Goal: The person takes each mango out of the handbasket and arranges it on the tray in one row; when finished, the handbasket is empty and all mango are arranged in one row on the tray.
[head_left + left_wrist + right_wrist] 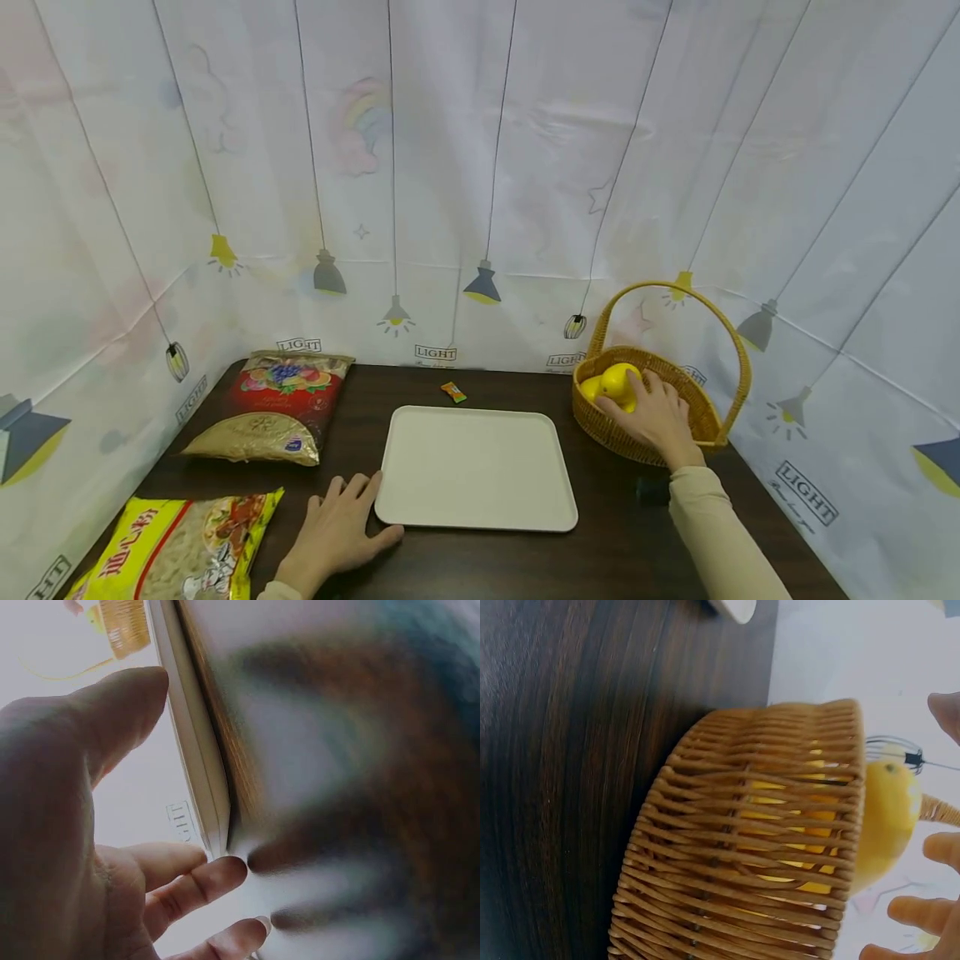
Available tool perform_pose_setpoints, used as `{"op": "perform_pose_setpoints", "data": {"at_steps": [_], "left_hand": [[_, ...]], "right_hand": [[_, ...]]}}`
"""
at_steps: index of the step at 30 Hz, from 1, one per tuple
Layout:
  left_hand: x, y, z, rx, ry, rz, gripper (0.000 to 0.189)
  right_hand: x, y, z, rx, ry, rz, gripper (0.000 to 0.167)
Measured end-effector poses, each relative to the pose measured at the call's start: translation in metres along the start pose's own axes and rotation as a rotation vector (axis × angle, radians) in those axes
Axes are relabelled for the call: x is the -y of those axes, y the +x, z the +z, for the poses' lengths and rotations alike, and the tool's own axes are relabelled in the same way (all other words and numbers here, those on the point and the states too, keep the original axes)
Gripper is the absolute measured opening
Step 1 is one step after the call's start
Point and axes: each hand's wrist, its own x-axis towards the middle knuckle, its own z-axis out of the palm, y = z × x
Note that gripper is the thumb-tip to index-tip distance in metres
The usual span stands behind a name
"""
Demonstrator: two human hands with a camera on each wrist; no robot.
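My right hand (660,417) is over the wicker basket (611,435) at the right, fingers spread beside the yellow fruits (618,385), which look like lemons. In the right wrist view a gap shows between its fingertips (919,913) and the top yellow fruit (885,825); others show through the weave of the basket (735,847). On the dark table, my left hand (337,529) rests at the left edge of a white tray (476,467), thumb near its front corner. The left wrist view has the relaxed fingers (217,879) by the tray's rim (196,742).
Behind the tray lies a small orange-green wrapped candy (453,392). A red and gold bag (285,400) is at the back left, with a yellow noodle bag (187,546) in front of it. The basket's tall handle (738,358) arches up. A printed curtain (480,167) surrounds the table.
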Motion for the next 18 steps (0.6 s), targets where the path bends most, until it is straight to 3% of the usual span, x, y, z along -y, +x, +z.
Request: {"op": "perform_pose_setpoints", "data": {"at_steps": [18], "left_hand": [[0.001, 0.004, 0.001, -0.019, 0.048, -0.004, 0.087]], "right_hand": [[-0.009, 0.034, 0.003, 0.098, 0.013, 0.039, 0.105]]}}
